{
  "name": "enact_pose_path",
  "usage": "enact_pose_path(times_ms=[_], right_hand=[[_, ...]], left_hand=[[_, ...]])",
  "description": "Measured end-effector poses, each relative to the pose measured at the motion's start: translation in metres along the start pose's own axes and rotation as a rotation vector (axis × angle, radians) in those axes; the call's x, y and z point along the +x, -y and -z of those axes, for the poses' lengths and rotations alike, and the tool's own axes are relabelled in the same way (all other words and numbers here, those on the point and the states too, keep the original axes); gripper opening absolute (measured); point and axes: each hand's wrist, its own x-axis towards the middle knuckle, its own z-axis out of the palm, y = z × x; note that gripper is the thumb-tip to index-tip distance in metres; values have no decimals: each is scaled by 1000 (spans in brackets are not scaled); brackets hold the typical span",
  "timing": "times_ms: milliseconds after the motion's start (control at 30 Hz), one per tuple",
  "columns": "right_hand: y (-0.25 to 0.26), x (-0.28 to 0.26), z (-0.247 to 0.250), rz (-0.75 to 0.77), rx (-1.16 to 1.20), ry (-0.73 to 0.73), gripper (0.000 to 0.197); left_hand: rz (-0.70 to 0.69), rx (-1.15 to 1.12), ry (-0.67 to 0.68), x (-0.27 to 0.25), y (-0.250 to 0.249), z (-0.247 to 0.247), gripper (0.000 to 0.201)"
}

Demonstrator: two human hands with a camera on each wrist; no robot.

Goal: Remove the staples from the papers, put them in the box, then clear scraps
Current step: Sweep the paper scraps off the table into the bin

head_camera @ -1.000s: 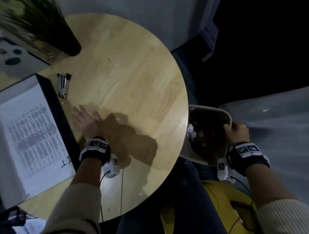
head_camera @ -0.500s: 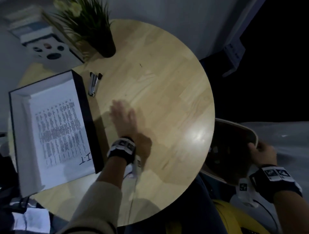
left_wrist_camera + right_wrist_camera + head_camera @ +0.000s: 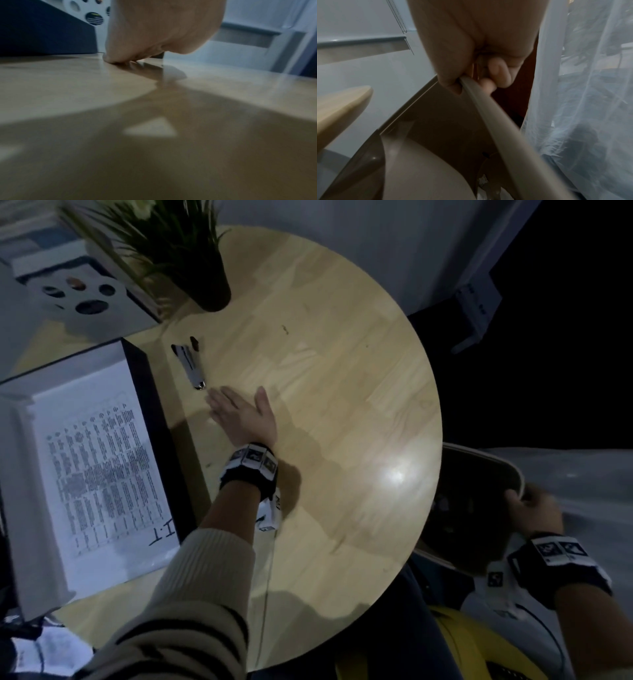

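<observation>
**Flat hand on the table, bin held at the edge**

At four o'clock, just off the table's [image 3: 342, 440] rim, the right hand [image 3: 534, 511] curls thumb and fingers [image 3: 500, 73] over the rim of a brown waste bin [image 3: 479, 508]; pale scraps [image 3: 442, 503] lie inside. Toward the centre, the left hand [image 3: 245, 414] lies flat, fingers straight and together, touching the wood. Just beyond its fingertips, at eleven o'clock, lies the staple remover [image 3: 191, 366]. At nine o'clock the printed papers [image 3: 102, 467] rest in the dark-walled box [image 3: 154, 419]. At twelve o'clock stands a potted plant [image 3: 191, 258].
</observation>
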Motion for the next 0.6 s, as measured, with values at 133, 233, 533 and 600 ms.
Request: enact_pose_path(times_ms=[133,233,533,600], right_hand=[[1,2,-8,-8,30,-1,33],[4,2,-12,-15,23,-8,27],[-6,3,-11,-26,8,-23,35],[-7,2,-10,-24,6,-10,30]], left_hand=[[-199,-56,148,-66,-46,-22,63],[-412,-149,130,-98,-55,-33,41],[-391,-367,27,5,-25,7,46],[-375,-90,123,12,-26,0,62]])
